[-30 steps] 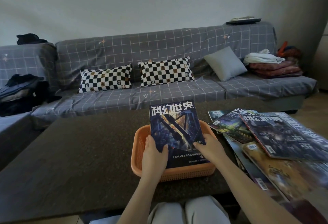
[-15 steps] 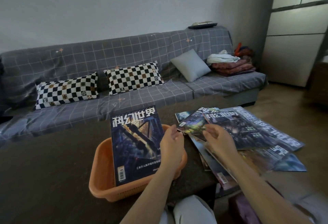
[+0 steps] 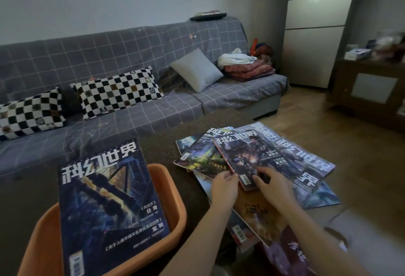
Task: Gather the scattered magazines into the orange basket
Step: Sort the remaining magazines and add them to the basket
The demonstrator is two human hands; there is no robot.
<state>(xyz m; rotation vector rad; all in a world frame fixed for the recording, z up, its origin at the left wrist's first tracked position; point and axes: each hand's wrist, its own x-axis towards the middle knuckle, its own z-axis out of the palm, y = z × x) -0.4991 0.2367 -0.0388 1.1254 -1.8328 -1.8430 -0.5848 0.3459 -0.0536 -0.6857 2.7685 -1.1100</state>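
Basket: the orange plastic basket [image 3: 175,208] sits on the dark tabletop [image 3: 166,148] at the lower left of the frame.
Stowed magazine: one blue-covered magazine with white title characters [image 3: 107,205] lies across the basket, its top edge overhanging the far rim.
Scattered pile: the other glossy magazines [image 3: 306,166] overlap in a fan right of centre.
Top magazine: the dark-covered magazine with a red spine [image 3: 247,155] lies uppermost.
Your left hand [image 3: 223,186]: curled, fingers at that magazine's near left corner.
Your right hand [image 3: 274,186]: fingers spread, resting on its near edge; whether it is gripping, you cannot tell.
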